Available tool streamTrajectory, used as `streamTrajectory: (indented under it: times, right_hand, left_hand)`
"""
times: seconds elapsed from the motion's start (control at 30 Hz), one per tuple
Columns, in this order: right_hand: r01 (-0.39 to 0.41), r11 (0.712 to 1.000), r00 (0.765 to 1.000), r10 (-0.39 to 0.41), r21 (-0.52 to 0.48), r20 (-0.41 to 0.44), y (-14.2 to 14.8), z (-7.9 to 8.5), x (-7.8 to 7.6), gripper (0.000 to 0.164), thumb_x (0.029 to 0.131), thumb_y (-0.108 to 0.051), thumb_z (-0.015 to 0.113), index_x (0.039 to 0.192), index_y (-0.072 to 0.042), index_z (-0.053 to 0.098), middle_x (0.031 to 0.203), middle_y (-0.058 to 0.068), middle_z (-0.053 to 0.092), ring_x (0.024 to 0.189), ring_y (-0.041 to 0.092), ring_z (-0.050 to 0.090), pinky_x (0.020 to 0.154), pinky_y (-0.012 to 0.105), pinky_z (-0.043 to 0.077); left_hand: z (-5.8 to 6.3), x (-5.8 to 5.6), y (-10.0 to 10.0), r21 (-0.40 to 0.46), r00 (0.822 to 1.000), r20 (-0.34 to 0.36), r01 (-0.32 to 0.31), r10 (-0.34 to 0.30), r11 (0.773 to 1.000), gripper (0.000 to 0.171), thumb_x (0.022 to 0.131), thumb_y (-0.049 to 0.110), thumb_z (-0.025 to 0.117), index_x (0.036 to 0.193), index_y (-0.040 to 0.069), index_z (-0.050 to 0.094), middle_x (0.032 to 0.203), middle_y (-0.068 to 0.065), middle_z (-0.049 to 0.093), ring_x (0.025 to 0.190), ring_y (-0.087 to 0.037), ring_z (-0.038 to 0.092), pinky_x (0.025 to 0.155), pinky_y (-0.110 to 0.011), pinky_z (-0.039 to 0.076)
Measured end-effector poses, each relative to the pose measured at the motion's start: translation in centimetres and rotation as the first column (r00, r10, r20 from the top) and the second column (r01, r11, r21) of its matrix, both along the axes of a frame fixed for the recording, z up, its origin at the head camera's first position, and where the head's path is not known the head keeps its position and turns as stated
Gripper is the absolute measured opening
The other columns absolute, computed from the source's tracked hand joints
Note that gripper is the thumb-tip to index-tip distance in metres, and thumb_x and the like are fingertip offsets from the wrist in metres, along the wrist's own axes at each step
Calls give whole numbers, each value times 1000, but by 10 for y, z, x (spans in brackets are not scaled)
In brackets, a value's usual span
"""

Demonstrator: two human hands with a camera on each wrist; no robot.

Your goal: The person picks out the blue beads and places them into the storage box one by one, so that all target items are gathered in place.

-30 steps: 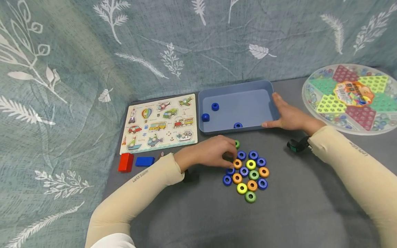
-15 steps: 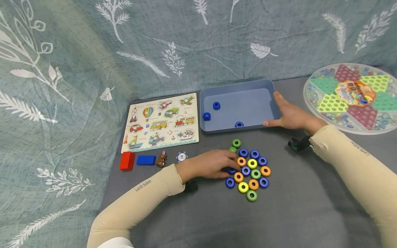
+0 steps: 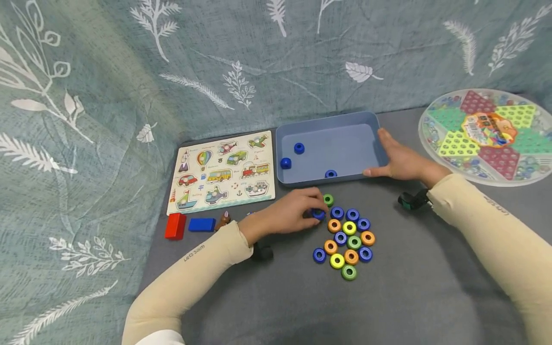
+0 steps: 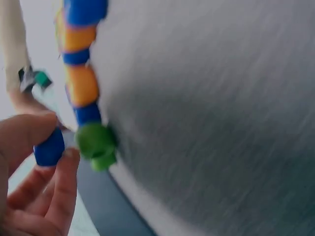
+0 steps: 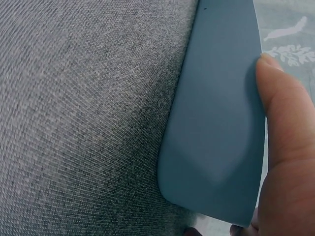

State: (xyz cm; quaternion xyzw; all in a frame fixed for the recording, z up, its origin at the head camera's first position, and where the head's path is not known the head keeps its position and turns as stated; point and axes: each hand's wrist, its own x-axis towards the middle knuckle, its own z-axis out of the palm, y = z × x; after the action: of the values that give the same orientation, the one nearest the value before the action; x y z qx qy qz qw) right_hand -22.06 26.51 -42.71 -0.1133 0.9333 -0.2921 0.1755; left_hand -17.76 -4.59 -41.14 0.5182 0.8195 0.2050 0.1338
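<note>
My left hand (image 3: 297, 211) pinches a blue ring-shaped bead (image 3: 318, 214) between thumb and fingers. The left wrist view has that blue bead (image 4: 49, 149) near a green bead (image 4: 96, 141). Beside the hand lies a loose cluster of blue, orange, yellow and green ring beads, among them a yellow bead (image 3: 349, 227). My right hand (image 3: 403, 160) rests against the right front corner of a shallow blue-grey tray (image 3: 327, 181), thumb at the front rim and fingers along the side. Inside the tray are three blue beads, one of them a blue bead (image 3: 299, 148) at the left.
A wooden vehicle puzzle board (image 3: 222, 172) lies left of the tray. In front of it are a red block (image 3: 175, 226), a blue block (image 3: 201, 224) and a small brown figure (image 3: 223, 220). A round Chinese checkers set (image 3: 487, 136) lies at right. A patterned cloth (image 3: 258, 62) hangs behind.
My left hand dips to the cluster's left side, takes hold of a blue bead there, then rises with it towards the tray. My right hand stays at the tray's corner.
</note>
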Motion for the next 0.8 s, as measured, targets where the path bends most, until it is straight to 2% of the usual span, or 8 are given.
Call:
streamTrajectory:
  times: [0.1, 0.17, 0.27, 0.37, 0.43, 0.5, 0.8]
  right_hand:
    - [-6, 1000, 1000, 6, 17, 5, 0, -1, -1, 120, 78, -58, 64, 145, -2, -19, 152, 21, -21, 141, 42, -7, 113, 58, 7]
    - [-8, 1000, 1000, 8, 24, 6, 0, -1, -1, 120, 79, -57, 64, 145, -1, -18, 152, 21, -21, 141, 43, -7, 113, 58, 8]
    - [-9, 999, 1000, 9, 32, 6, 0, -1, -2, 120, 78, -58, 64, 145, -1, -19, 152, 21, -22, 141, 43, -6, 113, 58, 8]
    - [-9, 999, 1000, 9, 33, 2, -1, -1, -2, 120, 78, -58, 64, 145, -1, -18, 152, 21, -21, 141, 43, -6, 113, 58, 8]
    - [-10, 999, 1000, 10, 30, -3, -1, -1, -2, 120, 78, -57, 65, 145, 0, -18, 152, 22, -20, 141, 43, -6, 113, 57, 8]
    - [-14, 999, 1000, 14, 29, -7, -2, -1, -2, 119, 79, -56, 65, 145, 0, -17, 152, 22, -19, 141, 43, -5, 114, 57, 8]
    - [-9, 999, 1000, 9, 33, -1, -1, -1, -2, 120, 79, -55, 65, 145, -1, -18, 152, 21, -21, 141, 42, -5, 114, 56, 8]
  left_hand:
    - [7, -15, 1, 51, 991, -14, -130, 131, 990, 29, 84, 15, 68, 112, 8, 67, 110, -2, 63, 87, -9, 58, 76, -23, 49]
    - [11, -27, 2, 69, 975, -28, -219, 221, 973, 32, 83, 16, 68, 113, 6, 66, 110, -5, 66, 87, -12, 63, 77, -25, 51]
    - [15, -45, 3, 89, 935, -36, -348, 352, 933, 34, 82, 17, 70, 114, 5, 66, 109, -9, 68, 86, -16, 66, 77, -27, 53]
    - [17, -60, 3, 86, 898, -24, -436, 440, 896, 36, 82, 17, 70, 116, 4, 65, 108, -11, 68, 85, -18, 66, 76, -29, 54]
    - [16, -66, 4, 69, 880, -31, -471, 474, 879, 37, 83, 17, 70, 117, 4, 65, 108, -12, 67, 85, -19, 66, 75, -30, 54]
    - [15, -71, 4, 49, 872, -34, -486, 488, 872, 38, 83, 17, 69, 118, 4, 64, 108, -13, 67, 85, -19, 66, 75, -30, 54]
    - [11, -82, 7, 25, 866, -33, -498, 499, 867, 38, 83, 19, 70, 118, 5, 64, 110, -12, 67, 88, -20, 66, 76, -30, 54]
